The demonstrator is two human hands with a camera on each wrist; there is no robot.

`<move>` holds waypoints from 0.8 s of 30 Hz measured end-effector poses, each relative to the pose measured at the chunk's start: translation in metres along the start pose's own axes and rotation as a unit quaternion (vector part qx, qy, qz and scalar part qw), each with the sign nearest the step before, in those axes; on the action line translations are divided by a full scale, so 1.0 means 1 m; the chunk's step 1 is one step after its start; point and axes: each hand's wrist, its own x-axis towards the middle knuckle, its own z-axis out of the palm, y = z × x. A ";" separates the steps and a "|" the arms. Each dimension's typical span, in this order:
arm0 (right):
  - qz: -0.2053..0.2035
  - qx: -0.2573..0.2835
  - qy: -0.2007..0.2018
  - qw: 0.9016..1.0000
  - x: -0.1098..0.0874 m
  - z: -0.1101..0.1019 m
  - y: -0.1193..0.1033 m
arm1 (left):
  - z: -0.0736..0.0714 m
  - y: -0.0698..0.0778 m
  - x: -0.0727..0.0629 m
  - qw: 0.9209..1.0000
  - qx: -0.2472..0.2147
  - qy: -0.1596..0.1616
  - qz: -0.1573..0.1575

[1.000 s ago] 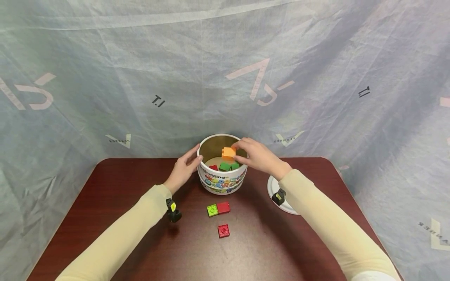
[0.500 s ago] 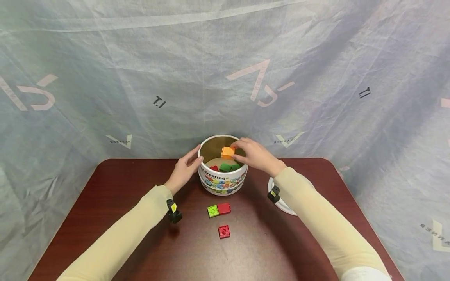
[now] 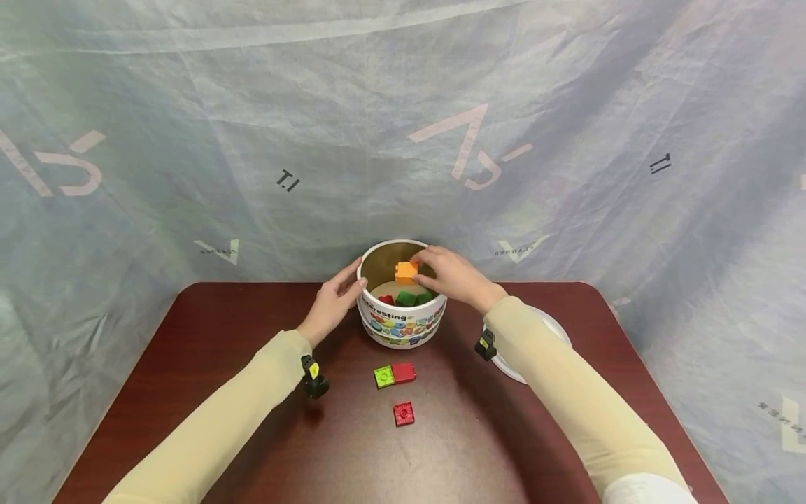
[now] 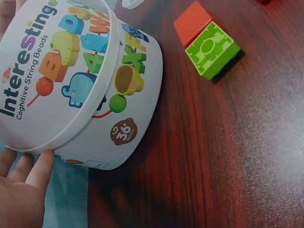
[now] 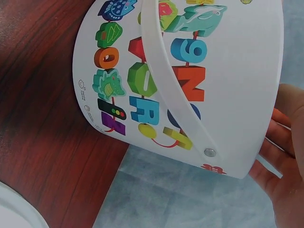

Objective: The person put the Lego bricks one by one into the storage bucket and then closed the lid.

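Observation:
A white bucket with printed letters and animals stands at the back of the table. My left hand rests against its left side, fingers extended and thumb at the rim; in the left wrist view several fingers touch the wall. Between thumb and fingers my right hand pinches an orange toy block just inside the bucket's opening. Below it lie green blocks and a red block. The right wrist view shows the right hand at the rim, with the orange block hidden.
In front of the bucket, a lime block lies against a red block. Another red block lies nearer. A round white lid is partly under the right forearm. A grey cloth hangs behind the table.
My right hand, still pinching the orange block, has shifted slightly left within the bucket's opening, and the forearm has come left with it. The left hand stays on the bucket.

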 end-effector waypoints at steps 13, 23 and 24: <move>0.002 -0.013 -0.010 1.000 0.002 0.005 -0.003 | 0.000 -0.001 -0.002 1.000 0.012 0.003 -0.001; 0.006 -0.011 -0.015 1.000 0.001 0.010 -0.004 | 0.001 -0.010 -0.003 1.000 0.003 0.003 -0.007; 0.005 -0.011 -0.016 1.000 0.001 0.010 -0.004 | 0.001 -0.010 -0.003 1.000 0.004 0.004 -0.006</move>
